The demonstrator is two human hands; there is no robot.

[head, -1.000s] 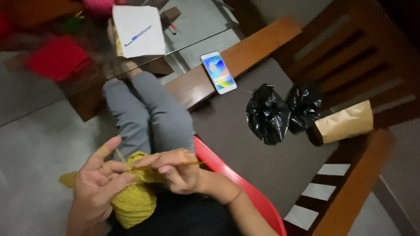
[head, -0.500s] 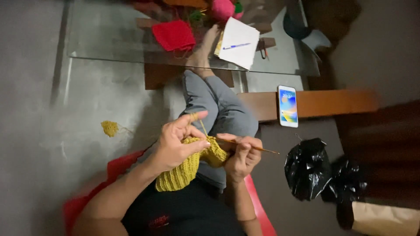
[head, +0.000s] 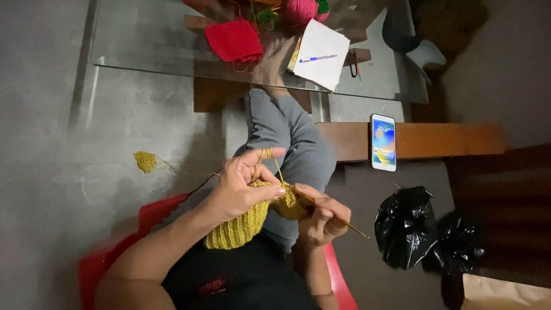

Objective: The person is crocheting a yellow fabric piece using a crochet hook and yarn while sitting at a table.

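The left hand (head: pixel 244 186) grips the mustard-yellow ribbed crochet piece (head: pixel 241 225), fingers closed on its upper edge, with the yellow yarn strand (head: pixel 268 154) looped over the raised index finger. The right hand (head: pixel 321 218) is closed around the slim wooden crochet hook (head: pixel 338 219), whose tip enters the crochet piece. The crochet piece lies over the lap, above the grey-trousered legs (head: pixel 287 138).

To the right of the crochet piece, two knotted black plastic bags (head: pixel 404 227) rest on the dark seat; contents cannot be told. A brown paper bag (head: pixel 505 293) lies beyond them. A white-framed smartphone (head: pixel 383 142) lies on the wooden armrest (head: pixel 447 140).

Above the crochet piece, the glass tabletop (head: pixel 143 40) carries a red crocheted square (head: pixel 234 40), a white paper sheet (head: pixel 321 53) and a blue pen (head: pixel 317 58). A small yellow yarn ball (head: pixel 145 161) lies on the grey floor (head: pixel 51 143).
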